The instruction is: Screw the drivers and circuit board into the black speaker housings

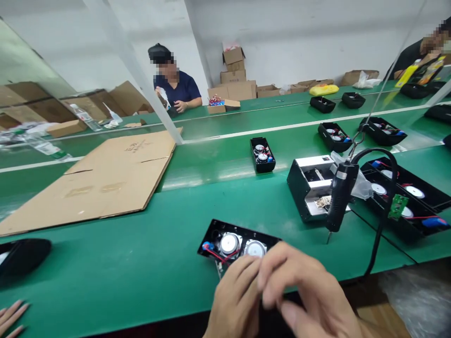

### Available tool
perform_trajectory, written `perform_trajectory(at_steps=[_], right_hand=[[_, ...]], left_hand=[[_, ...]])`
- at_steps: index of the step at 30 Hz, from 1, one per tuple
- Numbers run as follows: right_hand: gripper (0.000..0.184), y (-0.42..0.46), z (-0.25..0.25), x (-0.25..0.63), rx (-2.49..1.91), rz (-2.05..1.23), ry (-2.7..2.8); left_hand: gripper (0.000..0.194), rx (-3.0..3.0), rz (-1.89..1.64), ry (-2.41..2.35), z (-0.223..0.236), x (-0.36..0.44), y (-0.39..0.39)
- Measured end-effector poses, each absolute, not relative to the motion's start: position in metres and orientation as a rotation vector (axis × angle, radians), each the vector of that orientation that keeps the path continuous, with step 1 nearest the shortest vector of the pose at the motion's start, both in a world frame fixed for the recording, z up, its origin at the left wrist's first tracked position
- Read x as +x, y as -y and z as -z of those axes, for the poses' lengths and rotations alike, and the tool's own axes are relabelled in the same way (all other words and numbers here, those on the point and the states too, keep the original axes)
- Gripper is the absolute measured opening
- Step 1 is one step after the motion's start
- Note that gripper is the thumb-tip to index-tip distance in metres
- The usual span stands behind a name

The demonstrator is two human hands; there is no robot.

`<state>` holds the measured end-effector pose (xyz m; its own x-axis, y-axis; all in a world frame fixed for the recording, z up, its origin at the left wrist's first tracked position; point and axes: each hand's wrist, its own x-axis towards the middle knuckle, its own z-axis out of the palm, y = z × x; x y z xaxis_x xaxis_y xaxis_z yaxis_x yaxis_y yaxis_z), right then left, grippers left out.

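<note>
A black speaker housing (243, 228) lies on the green bench in front of me, with two round white-backed speakers, a blue part and red wires inside. My left hand (237, 293) is at its near edge, fingers bent and pressed together, hiding part of the housing. Close beside it, my right hand (306, 288) has its fingers curled in towards the left hand's fingertips. Whatever the fingers of both hands hold, if anything, is hidden or too small to make out.
A black electric screwdriver (341, 197) hangs at the right, by a silver-and-black device (312, 188). More housings (262, 155) sit on the belt and bench. Flat cardboard (116, 178) lies left. Another person's hand (12, 319) shows lower left; a person (181, 89) sits opposite.
</note>
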<state>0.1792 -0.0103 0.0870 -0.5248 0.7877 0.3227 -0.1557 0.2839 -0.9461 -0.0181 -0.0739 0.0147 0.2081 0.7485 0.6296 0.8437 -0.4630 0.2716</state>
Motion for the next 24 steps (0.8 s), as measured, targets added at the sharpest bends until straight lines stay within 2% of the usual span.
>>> perform_trajectory(at_steps=[2, 5, 7, 12, 15, 17, 20, 22, 24], right_hand=[[0.04, -0.005, -0.061, 0.181, -0.715, -1.227, 1.85], [0.099, -0.01, -0.014, 0.178, -0.946, -0.853, 2.16], [0.113, -0.011, 0.007, 0.178, -1.011, -0.732, 2.294], [0.104, -0.042, 0.002, 0.21, -0.811, -0.864, 2.515], [0.093, -0.063, -0.009, 0.248, -0.826, -0.827, 2.53], [0.076, -0.061, -0.008, 0.27, -0.933, -0.689, 2.375], [0.035, -0.026, 0.009, 0.281, -1.007, -0.563, 1.936], [0.016, 0.013, 0.027, 0.267, -1.034, -0.714, 1.581], [0.008, 0.054, 0.047, 0.239, -1.203, -1.07, 1.256]], left_hand=[[0.051, -2.175, 1.245, 1.604, -0.021, -0.038, 0.087], [0.036, -1.84, 1.293, 1.926, -0.019, -0.08, 0.093], [0.025, -1.741, 1.259, 2.111, -0.01, -0.102, 0.089], [0.032, -1.993, 1.246, 2.224, 0.013, -0.111, 0.08], [0.024, -2.183, 1.205, 2.107, 0.019, -0.096, 0.08], [0.015, -2.273, 1.204, 2.036, 0.021, -0.085, 0.078], [0.016, -2.331, 1.285, 2.007, 0.023, -0.071, 0.072], [0.017, -2.32, 1.351, 2.027, 0.024, -0.066, 0.067], [0.013, -2.295, 1.412, 2.046, 0.026, -0.063, 0.062]])
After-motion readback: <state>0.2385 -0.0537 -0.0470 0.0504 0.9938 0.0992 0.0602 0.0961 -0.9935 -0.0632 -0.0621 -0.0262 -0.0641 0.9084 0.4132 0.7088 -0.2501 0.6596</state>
